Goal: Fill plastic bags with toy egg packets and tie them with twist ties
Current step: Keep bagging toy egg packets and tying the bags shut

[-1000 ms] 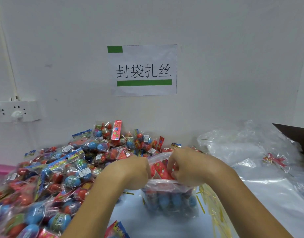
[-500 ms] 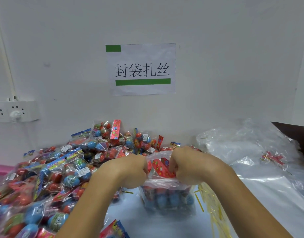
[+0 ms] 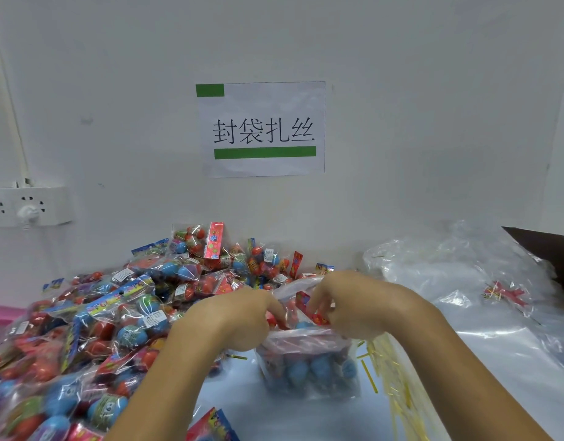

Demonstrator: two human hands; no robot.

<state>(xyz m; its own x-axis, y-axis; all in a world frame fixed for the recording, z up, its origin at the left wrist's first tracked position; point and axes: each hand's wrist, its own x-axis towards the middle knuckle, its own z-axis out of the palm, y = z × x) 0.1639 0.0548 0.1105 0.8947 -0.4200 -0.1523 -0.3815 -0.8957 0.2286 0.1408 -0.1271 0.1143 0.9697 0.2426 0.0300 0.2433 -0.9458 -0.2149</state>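
Both hands hold the top of a clear plastic bag [image 3: 309,367] of blue toy eggs, near the middle of the table. The left hand [image 3: 236,319] pinches its left edge with curled fingers. The right hand [image 3: 354,303] pinches its right edge.

My worktable [image 3: 274,412], pale and glossy, crowded from edge to edge with packing stock.

A deep heap of toy egg packets [image 3: 115,313] in red, blue and green covers my left side and runs back to the wall. A clear plastic bag [image 3: 309,370] holding blue eggs stands at the centre in front of me. Just to its right lies a loose scatter of yellow twist ties [image 3: 392,386]. Farther right spreads a stack of empty clear bags [image 3: 465,281], with a small red bundle of ties [image 3: 505,294] resting on top of it.
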